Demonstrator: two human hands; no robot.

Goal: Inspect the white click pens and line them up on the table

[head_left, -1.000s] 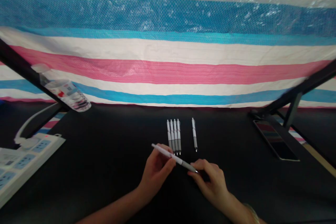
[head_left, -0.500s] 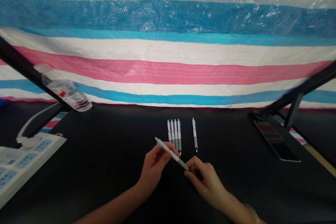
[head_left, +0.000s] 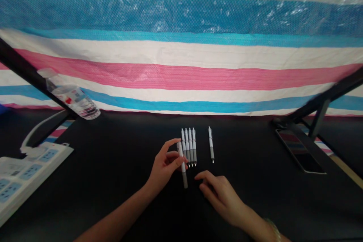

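Observation:
My left hand (head_left: 164, 164) holds a white pen with a grey grip (head_left: 184, 178) between thumb and fingers, its grey end pointing toward me. Just beyond that hand, several like pens (head_left: 190, 145) lie side by side in a row on the black table (head_left: 119, 159). Another single pen (head_left: 211, 144) lies apart, to the right of the row. My right hand (head_left: 219, 194) is nearest to the held pen's right side, thumb and index finger apart, holding nothing.
At the far left, a clear bottle (head_left: 77, 102) leans by a black bar. A white power strip (head_left: 31, 172) with a plugged-in cable sits at the left edge. On the right lies a phone (head_left: 301, 151). A striped sheet (head_left: 181, 77) hangs behind the table.
The pen in my left hand has swung from slanted to nearly in line with the row, closer to it. My right hand has let go of the pen's grey end and its fingers have parted.

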